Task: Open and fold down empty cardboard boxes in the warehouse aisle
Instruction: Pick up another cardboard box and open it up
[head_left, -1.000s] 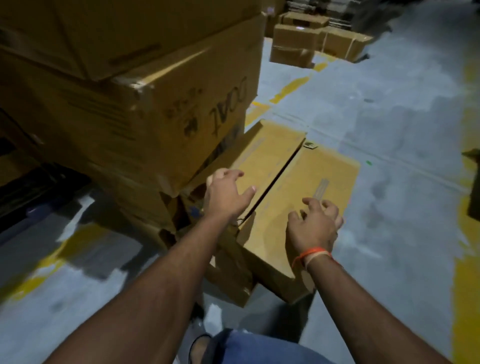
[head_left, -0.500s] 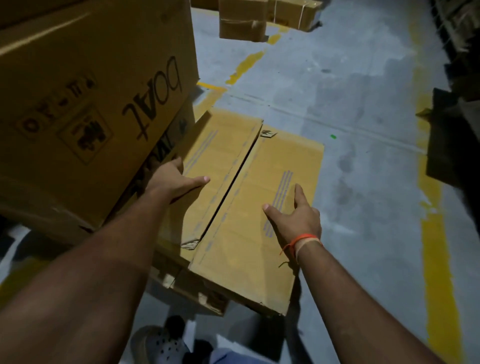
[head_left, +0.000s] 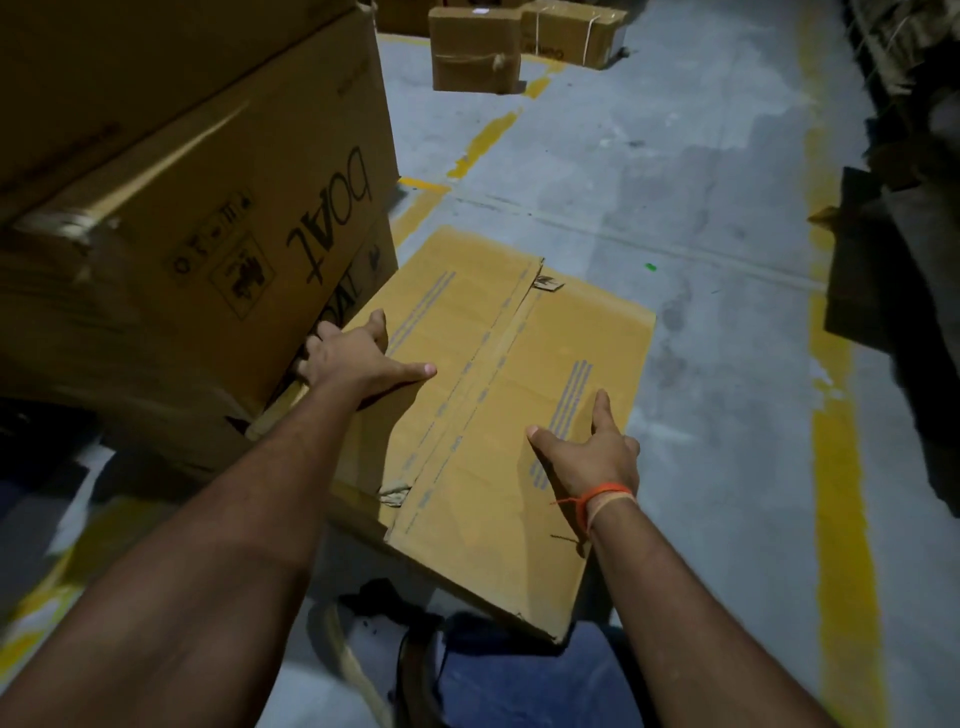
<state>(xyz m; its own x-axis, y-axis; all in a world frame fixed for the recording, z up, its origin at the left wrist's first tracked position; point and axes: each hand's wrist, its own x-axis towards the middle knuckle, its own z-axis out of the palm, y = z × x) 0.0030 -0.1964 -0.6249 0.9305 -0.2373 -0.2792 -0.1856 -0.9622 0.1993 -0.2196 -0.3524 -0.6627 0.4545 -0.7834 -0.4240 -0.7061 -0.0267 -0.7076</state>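
Note:
A brown cardboard box (head_left: 498, 364) lies in front of me on the grey floor, its two top flaps meeting along a seam that runs away from me. My left hand (head_left: 353, 358) presses on the left flap near its left edge, thumb stretched right and fingers reaching over the edge toward the stack beside it. My right hand (head_left: 587, 452) lies flat on the right flap with fingers spread; an orange thread band circles the wrist. A torn scrap of tape (head_left: 548, 283) sticks up at the far end of the seam.
A tall stack of large printed cartons (head_left: 208, 208) stands tight against the box's left side. Two tied boxes (head_left: 475, 49) sit farther down the aisle. Dark clutter (head_left: 893, 270) lines the right edge. Yellow floor lines (head_left: 841, 493) run along the aisle.
The two flaps, gaping a second ago, now lie closed and flat. Both hands went from gripping the flap edges to pressing flat. My view has moved closer and over the box.

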